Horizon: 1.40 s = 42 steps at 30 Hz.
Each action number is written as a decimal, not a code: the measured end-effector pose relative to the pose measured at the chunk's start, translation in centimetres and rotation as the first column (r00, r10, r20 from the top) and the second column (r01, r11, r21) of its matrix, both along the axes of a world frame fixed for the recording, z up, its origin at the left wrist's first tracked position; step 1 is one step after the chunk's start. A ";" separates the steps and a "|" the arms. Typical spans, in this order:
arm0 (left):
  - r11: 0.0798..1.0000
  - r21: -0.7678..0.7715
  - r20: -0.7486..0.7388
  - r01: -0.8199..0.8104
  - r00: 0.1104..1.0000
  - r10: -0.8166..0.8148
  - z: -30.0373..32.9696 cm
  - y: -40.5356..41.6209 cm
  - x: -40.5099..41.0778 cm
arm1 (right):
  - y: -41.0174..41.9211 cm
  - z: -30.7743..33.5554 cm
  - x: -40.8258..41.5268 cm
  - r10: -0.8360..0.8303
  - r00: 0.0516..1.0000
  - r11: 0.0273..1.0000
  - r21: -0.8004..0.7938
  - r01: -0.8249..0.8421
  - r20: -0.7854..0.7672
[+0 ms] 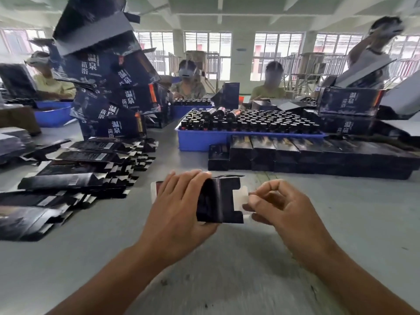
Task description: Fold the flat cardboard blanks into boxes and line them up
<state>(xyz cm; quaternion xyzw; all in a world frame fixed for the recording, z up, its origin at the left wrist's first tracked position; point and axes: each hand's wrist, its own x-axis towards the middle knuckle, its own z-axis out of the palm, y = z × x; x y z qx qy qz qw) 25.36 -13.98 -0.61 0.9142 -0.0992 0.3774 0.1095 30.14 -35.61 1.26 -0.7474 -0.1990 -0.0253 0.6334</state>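
My left hand [179, 208] wraps over a small black cardboard box [219, 201] held just above the grey table, its open end facing right. My right hand [279, 204] pinches the box's pale end flap [244, 196] between thumb and fingers. A fanned pile of flat black blanks [75, 176] lies on the table to the left. A row of folded black boxes [306, 155] is lined up, two layers high, behind the hands at the right.
A blue tray [227, 137] full of dark bottles stands behind the row. A tall leaning stack of larger printed cartons [111, 87] rises at the left back. Several people work across the table. The grey table [227, 269] stretches in front of me.
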 end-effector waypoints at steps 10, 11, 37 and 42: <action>0.995 0.048 0.055 0.083 0.995 -0.086 0.5 -1.4 -0.9 | 0.2 0.3 -1.5 0.040 0.952 0.983 -0.185 0.018 0.304; 0.994 0.051 0.055 0.091 0.994 -0.094 0.5 -1.5 -0.9 | 0.2 0.3 -1.5 0.041 0.952 0.979 -0.201 0.022 0.304; 0.979 0.122 0.039 0.161 0.985 -0.167 1.1 -1.6 -1.9 | 0.3 -0.3 -1.8 0.035 0.917 0.992 -0.127 0.017 0.398; 0.976 0.090 0.066 0.198 0.977 -0.204 1.4 -1.1 -1.9 | 0.5 0.0 -2.1 0.009 0.891 0.990 -0.127 0.054 0.453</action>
